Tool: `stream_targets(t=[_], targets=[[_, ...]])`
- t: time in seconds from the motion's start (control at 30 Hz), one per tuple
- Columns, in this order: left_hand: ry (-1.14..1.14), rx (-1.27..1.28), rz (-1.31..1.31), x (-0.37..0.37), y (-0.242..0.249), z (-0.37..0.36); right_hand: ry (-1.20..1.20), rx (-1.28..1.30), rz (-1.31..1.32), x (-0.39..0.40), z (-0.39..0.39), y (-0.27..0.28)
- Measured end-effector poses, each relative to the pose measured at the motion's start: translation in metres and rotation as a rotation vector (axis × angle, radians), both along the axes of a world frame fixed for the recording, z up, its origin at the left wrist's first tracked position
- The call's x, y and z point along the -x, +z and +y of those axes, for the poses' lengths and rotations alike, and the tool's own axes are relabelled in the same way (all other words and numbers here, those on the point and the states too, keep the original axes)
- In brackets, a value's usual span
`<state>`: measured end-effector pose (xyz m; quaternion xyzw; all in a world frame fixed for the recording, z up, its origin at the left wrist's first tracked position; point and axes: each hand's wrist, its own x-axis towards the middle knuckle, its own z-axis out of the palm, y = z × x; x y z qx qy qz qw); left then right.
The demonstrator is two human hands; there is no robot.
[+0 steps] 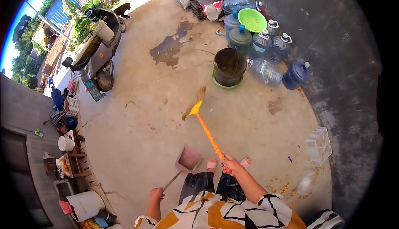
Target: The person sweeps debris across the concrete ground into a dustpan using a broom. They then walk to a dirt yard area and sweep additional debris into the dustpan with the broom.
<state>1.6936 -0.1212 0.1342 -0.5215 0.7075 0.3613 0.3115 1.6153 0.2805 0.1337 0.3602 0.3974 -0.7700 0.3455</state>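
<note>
My right hand (231, 165) is wrapped round the orange handle of a broom (209, 137), near its upper end. The broom reaches forward, and its yellow head with brown bristles rests against the concrete ahead of me. Down at the left, my left hand (157, 194) grips the thin grey handle of a dustpan (189, 159). The dustpan's pinkish pan is at the floor just before my feet, and I cannot make out anything in it. Broom head and dustpan are well apart.
A black bucket (230, 68) stands in a green basin ahead. Several water bottles (240, 39) and a lime basin (252, 20) line the dark wall. A scooter (97, 48) is parked at the left. A white crate (319, 146) and yellowish debris (285, 187) lie at right.
</note>
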Motion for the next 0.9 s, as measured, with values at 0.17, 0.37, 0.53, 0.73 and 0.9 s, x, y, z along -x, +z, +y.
stream_targets(t=[0.17,0.37,0.53,0.73,0.9], targets=[[-0.007,0.056,0.011,0.034,0.018,0.048,0.203,-0.071,0.000,0.118,0.002,-0.043],[-0.091,0.089,-0.012,0.028,0.010,0.076,-0.096,0.002,-0.187,0.096,0.088,-0.072],[0.047,0.033,-0.019,0.024,-0.004,0.061,-0.499,-0.007,-0.293,0.003,0.165,-0.055],[0.017,0.056,-0.040,0.046,-0.004,0.081,-0.736,0.038,-0.085,-0.055,0.155,0.034],[-0.083,0.100,-0.150,0.051,0.003,0.128,-0.645,0.085,-0.026,-0.028,0.219,-0.010]])
